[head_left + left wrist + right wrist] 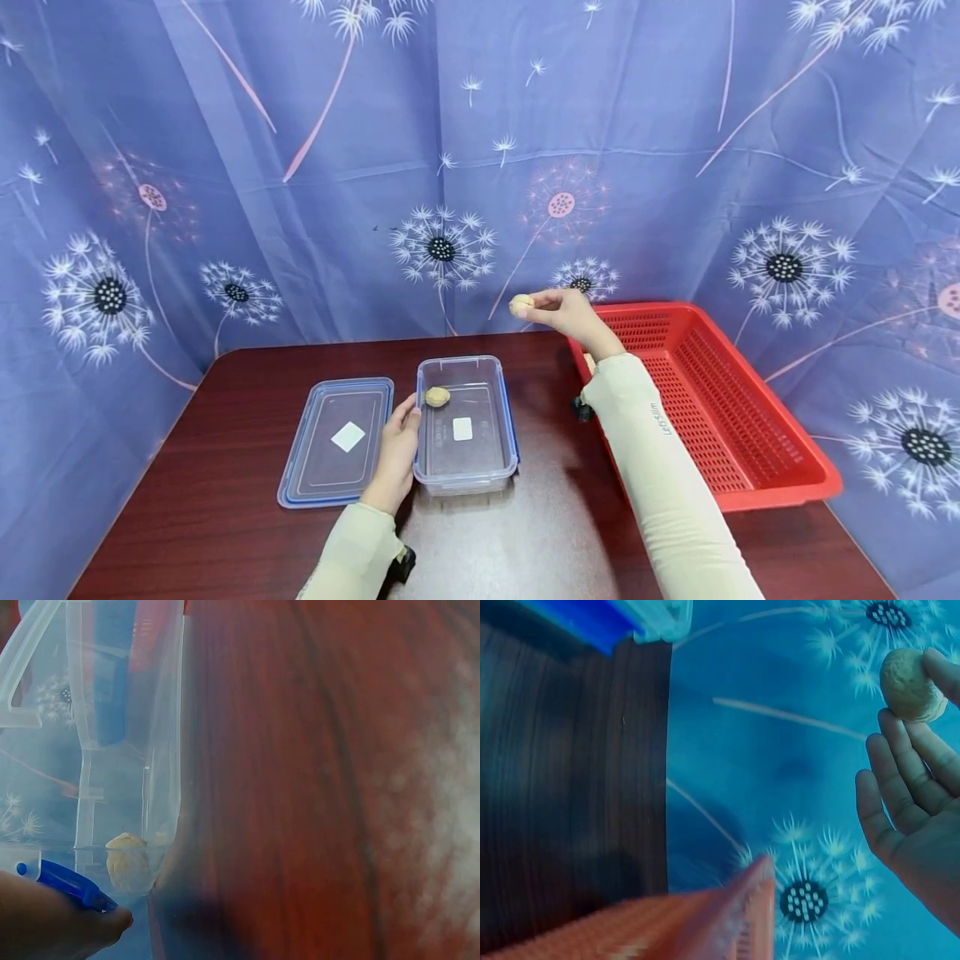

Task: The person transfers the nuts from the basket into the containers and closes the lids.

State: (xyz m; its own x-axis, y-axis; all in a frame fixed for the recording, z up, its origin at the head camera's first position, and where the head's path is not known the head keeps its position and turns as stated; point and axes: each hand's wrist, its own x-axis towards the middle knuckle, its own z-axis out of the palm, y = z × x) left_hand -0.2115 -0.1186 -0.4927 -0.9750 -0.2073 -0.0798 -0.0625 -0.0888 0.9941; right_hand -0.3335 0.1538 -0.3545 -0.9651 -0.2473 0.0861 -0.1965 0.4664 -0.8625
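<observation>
One blue dandelion-print curtain (337, 250) hangs behind one dark red-brown bench (247, 417). One red basket (780, 497) sits at the right of the bench, its sides pierced with slots. Two arms in pale sleeves reach in, the right one across the basket's left side. One clear box (465, 482), uncovered, stands mid-bench, and one blue-edged lid (337, 467) lies flat just left of it. Two hands are at work: the left hand (397, 454) touches the box's left side, though whether its fingers close around the edge cannot be told; the right hand (566, 315), raised near the basket's far left corner, pinches a walnut between thumb and fingers. Two walnuts are in view: the held walnut (519, 306), in the air between box and basket, and a second walnut (437, 397), inside the box toward its far left. Two white labels show, one on the lid (348, 437), one in the box (462, 428). One pale scrap (589, 363), mostly hidden, shows by the right wrist.
</observation>
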